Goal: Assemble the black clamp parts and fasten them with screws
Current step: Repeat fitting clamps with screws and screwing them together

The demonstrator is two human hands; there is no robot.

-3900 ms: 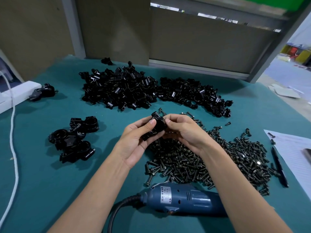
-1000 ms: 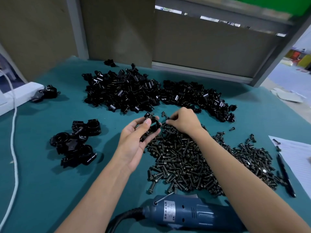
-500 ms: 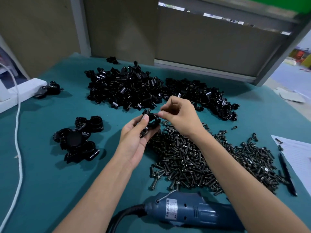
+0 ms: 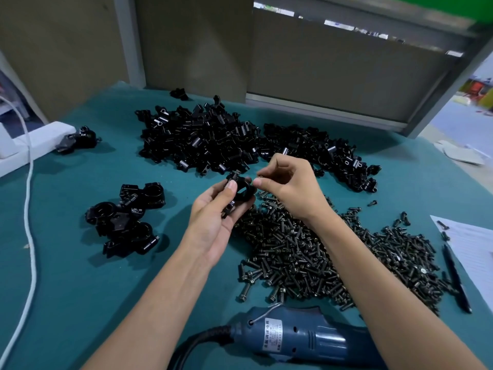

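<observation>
A teal cloth-covered table (image 4: pixel 80 289), loaded.
A heap of black clamp parts (image 4: pixel 208 140) by the far edge, a pile of dark metal screws (image 4: pixel 320 257) right of centre, a blue electric screwdriver (image 4: pixel 306 340) at the near edge.

- Counter (image 4: pixel 80 289): covered by a teal mat, fills the foreground.
- Rear wall (image 4: pixel 66 49): dull brown panels, divided by an upright grey post (image 4: pixel 133 49).
- Grey frame beam (image 4: pixel 440 89): slants down at the right.
- Floor (image 4: pixel 458 124): pale, brightly lit, beyond the counter's right edge.
</observation>
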